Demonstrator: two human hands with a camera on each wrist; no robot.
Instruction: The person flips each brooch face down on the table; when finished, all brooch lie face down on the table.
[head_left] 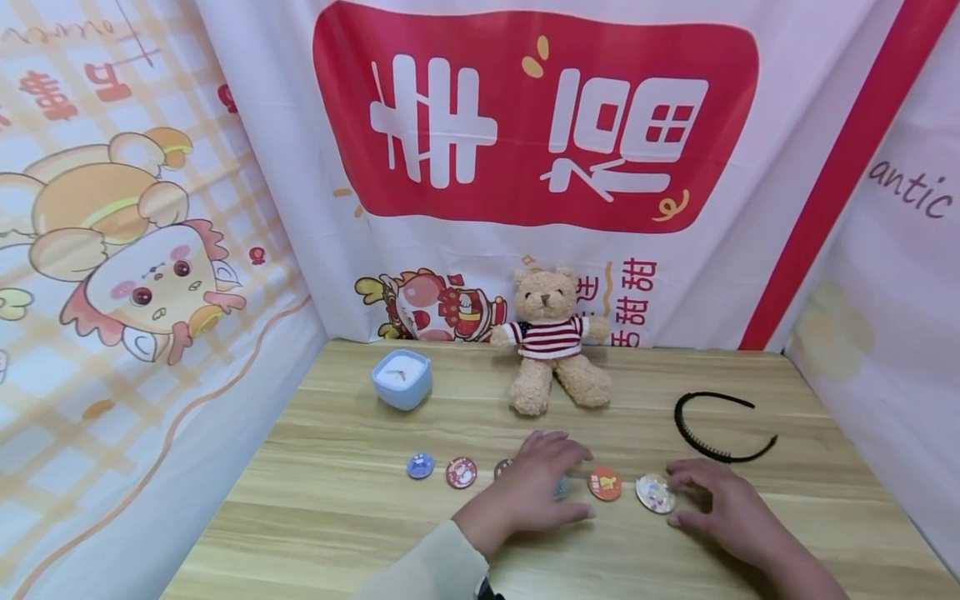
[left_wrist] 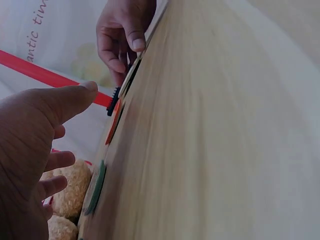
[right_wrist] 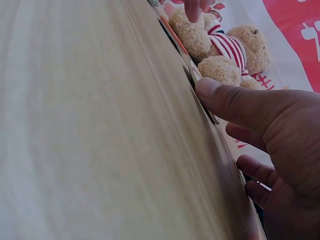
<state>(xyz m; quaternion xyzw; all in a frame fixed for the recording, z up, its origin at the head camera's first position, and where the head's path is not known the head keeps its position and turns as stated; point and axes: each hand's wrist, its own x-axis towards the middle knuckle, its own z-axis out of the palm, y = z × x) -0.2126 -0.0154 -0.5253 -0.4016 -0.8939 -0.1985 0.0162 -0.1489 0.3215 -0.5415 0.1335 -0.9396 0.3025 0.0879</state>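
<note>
Several round badges lie in a row across the wooden table. At the row's right end my right hand [head_left: 723, 508] pinches the edge of a white patterned badge [head_left: 655, 493], thumb on the near side and fingers beyond. That badge looks slightly tilted, with a dark gap beneath it in the left wrist view. My left hand [head_left: 531, 487] hovers over the middle of the row with thumb and fingers spread, holding nothing. It partly hides a dark badge [head_left: 502, 468] and a green badge [left_wrist: 96, 189]. Between the hands sits an orange badge [head_left: 604, 483].
A blue badge [head_left: 421, 466] and a red badge [head_left: 461, 472] are left of my hands. Behind them stand a light blue clock [head_left: 402, 380] and a teddy bear [head_left: 551, 342] in a striped shirt. A black headband [head_left: 686, 429] lies at the right. Printed cloth hangs around the table [head_left: 300, 533].
</note>
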